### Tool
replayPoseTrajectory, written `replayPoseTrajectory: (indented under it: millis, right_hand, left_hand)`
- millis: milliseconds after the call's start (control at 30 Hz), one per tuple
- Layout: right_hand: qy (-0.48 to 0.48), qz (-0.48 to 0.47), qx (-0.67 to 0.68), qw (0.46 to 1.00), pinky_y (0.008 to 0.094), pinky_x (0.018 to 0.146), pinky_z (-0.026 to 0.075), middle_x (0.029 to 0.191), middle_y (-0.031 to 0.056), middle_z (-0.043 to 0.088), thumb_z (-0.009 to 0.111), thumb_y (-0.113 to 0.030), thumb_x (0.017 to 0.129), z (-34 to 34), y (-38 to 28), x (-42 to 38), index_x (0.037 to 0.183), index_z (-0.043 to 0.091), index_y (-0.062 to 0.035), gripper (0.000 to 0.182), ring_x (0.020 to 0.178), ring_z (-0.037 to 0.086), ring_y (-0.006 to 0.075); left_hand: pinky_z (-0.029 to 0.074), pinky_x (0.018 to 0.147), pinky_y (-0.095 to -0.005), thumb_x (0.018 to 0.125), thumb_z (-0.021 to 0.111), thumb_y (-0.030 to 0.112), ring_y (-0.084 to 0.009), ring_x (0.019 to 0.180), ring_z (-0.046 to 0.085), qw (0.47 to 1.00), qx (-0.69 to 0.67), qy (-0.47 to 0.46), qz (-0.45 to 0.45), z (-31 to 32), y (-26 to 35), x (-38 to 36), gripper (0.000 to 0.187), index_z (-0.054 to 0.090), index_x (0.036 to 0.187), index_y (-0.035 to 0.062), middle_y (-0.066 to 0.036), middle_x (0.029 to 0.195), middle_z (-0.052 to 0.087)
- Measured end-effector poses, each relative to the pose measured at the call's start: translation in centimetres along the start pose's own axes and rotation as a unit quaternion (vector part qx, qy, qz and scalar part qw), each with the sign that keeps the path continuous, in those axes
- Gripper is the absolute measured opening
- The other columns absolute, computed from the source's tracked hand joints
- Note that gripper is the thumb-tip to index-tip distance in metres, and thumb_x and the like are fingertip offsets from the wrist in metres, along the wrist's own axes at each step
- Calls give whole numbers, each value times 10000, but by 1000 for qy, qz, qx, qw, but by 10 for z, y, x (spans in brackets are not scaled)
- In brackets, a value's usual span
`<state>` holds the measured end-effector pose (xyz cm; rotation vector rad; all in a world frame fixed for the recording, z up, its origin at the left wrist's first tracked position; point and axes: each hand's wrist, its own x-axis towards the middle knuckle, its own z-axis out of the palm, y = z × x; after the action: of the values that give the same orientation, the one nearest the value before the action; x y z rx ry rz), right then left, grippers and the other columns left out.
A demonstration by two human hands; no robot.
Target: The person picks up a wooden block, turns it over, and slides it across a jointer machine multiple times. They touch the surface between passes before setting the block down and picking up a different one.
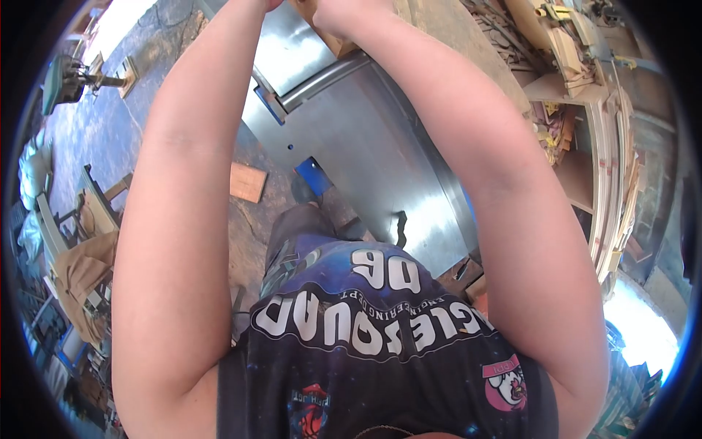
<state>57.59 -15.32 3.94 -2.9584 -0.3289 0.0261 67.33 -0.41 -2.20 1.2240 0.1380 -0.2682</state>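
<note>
Both hands up at twelve o'clock — right hand on a wood piece over the steel counter, left hand cropped, grip unreadable — work seemingly underway, nothing visibly finished.

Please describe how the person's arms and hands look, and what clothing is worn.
Both arms are bare: the left arm and right arm show no sleeves, watch or gloves. The hands are mostly cut off at the picture's top edge. A dark sleeveless shirt with white lettering and "06" is worn.
</note>
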Motion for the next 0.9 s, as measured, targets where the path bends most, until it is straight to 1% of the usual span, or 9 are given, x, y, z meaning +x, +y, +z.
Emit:
replayPoseTrajectory:
  millis: [267, 367, 400, 433, 500, 633, 700, 767, 900]
  right_hand:
    - [-89, 45, -59, 993, 477, 1019, 550, 1327, 250, 676, 643, -360, 945, 22, -13, 55, 1570, 477, -186, 669, 1204, 684, 380]
    - [-126, 49, -66, 989, 466, 1054, 527, 1396, 217, 655, 651, -433, 935, 1, -17, 47, 1549, 522, -190, 673, 1256, 656, 376]
    - [-109, 51, -62, 991, 472, 1090, 501, 1434, 214, 632, 649, -473, 932, 20, -7, 57, 1538, 541, -183, 680, 1302, 627, 378]
    - [-99, 46, -56, 992, 469, 1090, 501, 1435, 214, 623, 646, -447, 934, 23, -5, 57, 1556, 510, -194, 685, 1299, 626, 378]
    - [-90, 33, -44, 994, 451, 1051, 528, 1402, 217, 621, 639, -330, 942, 19, -5, 50, 1620, 399, -232, 726, 1247, 654, 378]
    - [15, -24, 156, 987, 422, 1053, 529, 1434, 179, 635, 740, -194, 879, 13, 22, 32, 1641, 387, -171, 840, 1254, 669, 319]
    - [-1, -33, 360, 932, 417, 1077, 516, 1481, 166, 606, 788, -119, 849, -16, 21, -30, 1603, 443, -89, 830, 1281, 649, 287]
    - [-87, -22, 692, 717, 398, 1140, 481, 1526, 147, 560, 758, -64, 879, -16, 30, -119, 1630, 355, -35, 853, 1368, 582, 257]
    - [-136, -7, 828, 544, 450, 1147, 483, 1563, 191, 506, 673, -307, 951, -26, 13, -264, 1623, 316, -14, 815, 1379, 572, 316]
  left_hand:
    - [544, 891, -671, 991, 734, 373, -385, 1228, 637, 989, -24, 144, -1, -2, 1, 21, 727, 384, 1595, 171, -133, 1487, 572]
    - [492, 1045, -621, 990, 674, 531, -385, 1371, 531, 998, 43, 36, 6, -19, -40, 13, 851, 317, 1648, 126, -168, 1590, 456]
    - [520, 1006, -605, 1016, 654, 529, -376, 1352, 526, 992, 119, 36, -19, -19, -44, -13, 838, 296, 1647, 110, -164, 1560, 462]
    - [570, 923, -393, 955, 605, 712, -301, 1215, 672, 982, 158, 92, 55, -7, -54, -64, 964, 451, 1555, -27, -270, 1375, 652]
    - [508, 1061, -426, 967, 601, 702, -301, 1272, 650, 919, 385, -40, -73, -31, -70, -144, 908, 512, 1520, -13, -239, 1418, 644]
    - [445, 1162, -411, 1051, 611, 500, -264, 1375, 582, 929, 264, -199, -165, -101, -157, -355, 652, 539, 1526, 59, -167, 1497, 607]
    - [442, 1162, -394, 1055, 613, 467, -292, 1395, 576, 887, 375, -165, -213, -138, -189, -455, 621, 562, 1500, 36, -187, 1488, 616]
    - [462, 1114, -365, 1066, 619, 385, -252, 1305, 629, 910, 294, -65, -284, -172, -232, -546, 527, 612, 1451, 25, -162, 1349, 707]
    - [503, 1026, -334, 1096, 578, 246, -203, 1162, 669, 968, 138, 78, -195, -142, -203, -554, 393, 640, 1398, 2, -118, 1206, 731]
